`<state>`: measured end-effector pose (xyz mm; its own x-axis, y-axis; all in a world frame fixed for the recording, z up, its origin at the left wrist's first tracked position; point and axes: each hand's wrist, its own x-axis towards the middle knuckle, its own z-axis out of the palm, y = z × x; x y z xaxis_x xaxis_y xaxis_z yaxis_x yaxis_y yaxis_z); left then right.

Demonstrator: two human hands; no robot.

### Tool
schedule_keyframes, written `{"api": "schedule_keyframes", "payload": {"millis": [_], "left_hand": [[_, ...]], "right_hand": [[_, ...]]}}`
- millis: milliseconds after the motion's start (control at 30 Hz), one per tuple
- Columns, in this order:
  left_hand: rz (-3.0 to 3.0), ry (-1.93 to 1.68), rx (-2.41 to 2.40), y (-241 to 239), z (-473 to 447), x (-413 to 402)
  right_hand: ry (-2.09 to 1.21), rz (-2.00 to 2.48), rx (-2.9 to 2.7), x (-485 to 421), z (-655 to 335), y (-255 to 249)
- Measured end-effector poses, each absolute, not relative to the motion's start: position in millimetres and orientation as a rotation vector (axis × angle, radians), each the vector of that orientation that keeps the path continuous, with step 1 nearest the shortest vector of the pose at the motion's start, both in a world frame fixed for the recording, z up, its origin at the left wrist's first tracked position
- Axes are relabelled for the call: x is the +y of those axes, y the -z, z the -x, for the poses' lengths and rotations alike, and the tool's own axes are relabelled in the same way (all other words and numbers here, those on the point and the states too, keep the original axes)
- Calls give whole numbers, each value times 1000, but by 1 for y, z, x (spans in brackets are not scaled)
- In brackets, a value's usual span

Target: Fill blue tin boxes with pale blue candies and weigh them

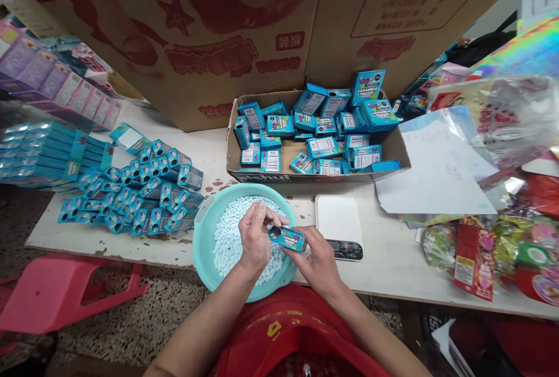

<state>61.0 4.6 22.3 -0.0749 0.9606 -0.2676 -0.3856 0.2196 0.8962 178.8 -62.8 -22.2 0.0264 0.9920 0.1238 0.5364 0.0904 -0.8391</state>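
Note:
My right hand (pixel 321 258) grips a small blue candy box (pixel 292 239) by its far right end, tilted over the bowl. A round dark opening shows at the box's left end. Against that opening my left hand (pixel 255 236) is curled, its fingers closed; what lies inside them is hidden. Below both hands, a turquoise plastic bowl (pixel 201 249) holds many small pale candies (pixel 227 231). A white kitchen scale (pixel 338 217) lies just right of the bowl.
Behind the bowl, a cardboard tray (pixel 262 177) holds many blue boxes. Left of the bowl, open blue boxes (pixel 144 191) lie piled up. A large carton (pixel 271 34) stands behind. At right are papers (pixel 437 167) and candy bags (pixel 476 260); a pink stool (pixel 52 292) stands left.

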Motion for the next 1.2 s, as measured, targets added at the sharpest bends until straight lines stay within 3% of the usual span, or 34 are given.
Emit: {"api": "schedule_keyframes", "payload": {"millis": [267, 400, 633, 800, 1000, 1200], "left_hand": [[-721, -1263, 1074, -24, -58, 9], [-809, -1221, 1284, 3, -27, 15], [-1664, -77, 1696, 84, 29, -13], [-1887, 316, 1577, 102, 34, -26], [-1967, 302, 1447, 103, 40, -22], [-1679, -59, 1516, 97, 41, -24]], "right_hand": [[-849, 1552, -1473, -59, -185, 19], [-850, 1712, -1141, -62, -211, 25], [-602, 1942, -691, -61, -282, 78], [-646, 1944, -669, -62, -292, 103], [-499, 1949, -762, -92, -292, 108], [-404, 2128, -753, -141, -306, 115]]}}
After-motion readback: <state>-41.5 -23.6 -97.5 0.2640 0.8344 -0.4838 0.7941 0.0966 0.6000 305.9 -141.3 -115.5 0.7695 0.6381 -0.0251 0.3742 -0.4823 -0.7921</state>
